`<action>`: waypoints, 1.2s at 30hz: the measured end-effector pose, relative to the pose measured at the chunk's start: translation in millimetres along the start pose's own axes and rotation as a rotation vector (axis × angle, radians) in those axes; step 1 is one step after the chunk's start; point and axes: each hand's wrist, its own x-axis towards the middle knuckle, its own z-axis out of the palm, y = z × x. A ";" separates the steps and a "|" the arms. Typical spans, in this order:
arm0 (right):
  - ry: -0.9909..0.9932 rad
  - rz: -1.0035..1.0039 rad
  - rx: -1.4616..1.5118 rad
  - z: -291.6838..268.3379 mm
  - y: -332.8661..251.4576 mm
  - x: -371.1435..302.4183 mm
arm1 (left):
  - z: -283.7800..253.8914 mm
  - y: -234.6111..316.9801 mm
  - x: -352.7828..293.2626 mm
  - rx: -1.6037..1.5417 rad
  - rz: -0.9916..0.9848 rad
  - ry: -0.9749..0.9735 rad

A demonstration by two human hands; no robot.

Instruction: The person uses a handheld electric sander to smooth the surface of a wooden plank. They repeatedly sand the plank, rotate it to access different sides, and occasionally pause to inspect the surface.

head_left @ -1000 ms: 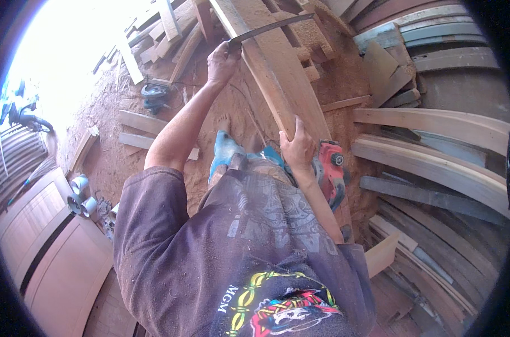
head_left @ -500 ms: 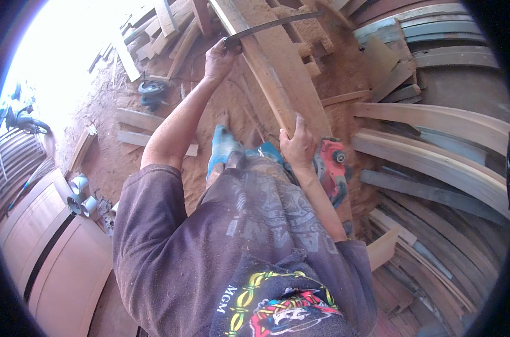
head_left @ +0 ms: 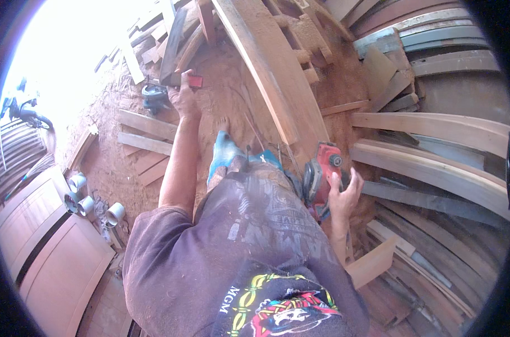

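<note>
My left hand [head_left: 184,101], off to the left of the boards, is closed around the end of a long dark flat blade with a red piece, apparently a try square [head_left: 175,48]. The blade points away from me. My right hand [head_left: 344,194] has its fingers apart beside a red power tool that looks like an electric planer [head_left: 325,174]. The thumb overlaps the planer's body; whether it touches is unclear. A narrow wooden board [head_left: 260,78] lies along a wide plank [head_left: 300,84], untouched by either hand. The planer sits at the plank's near end.
Sawdust covers the ground. Beyond my left hand are a dark blue power tool [head_left: 154,98] and scrap wood [head_left: 145,121]. Curved timbers [head_left: 434,163] are stacked on the right. Panelled doors [head_left: 69,275] and cans [head_left: 115,213] stand at left. Notched wooden blocks [head_left: 308,42] lie far ahead.
My left hand has lifted the try square off the board and swung it left. My right hand has let go of the board's near end and moved back and right to the planer.
</note>
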 end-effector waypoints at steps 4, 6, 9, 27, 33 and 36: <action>-0.381 0.850 0.886 -6.7 17.9 -28.1 | -24.9 -37.0 -16.5 0.071 -0.244 -0.001; -0.440 0.840 1.028 -2.6 15.3 -32.1 | -28.6 -60.6 -20.4 0.129 -0.414 -0.141; -0.507 0.775 1.072 -5.3 18.0 -25.8 | -13.8 -85.0 -60.8 0.064 -0.681 -0.306; -0.830 0.312 0.814 -26.2 -110.3 66.4 | 30.0 -128.0 -131.0 -0.159 -0.865 -0.479; -0.789 0.119 0.765 16.7 -187.0 134.1 | 36.1 -116.9 -149.9 -0.164 -0.829 -0.464; -0.775 -0.003 0.797 57.5 -244.5 200.2 | 35.9 -101.3 -151.4 -0.144 -0.864 -0.501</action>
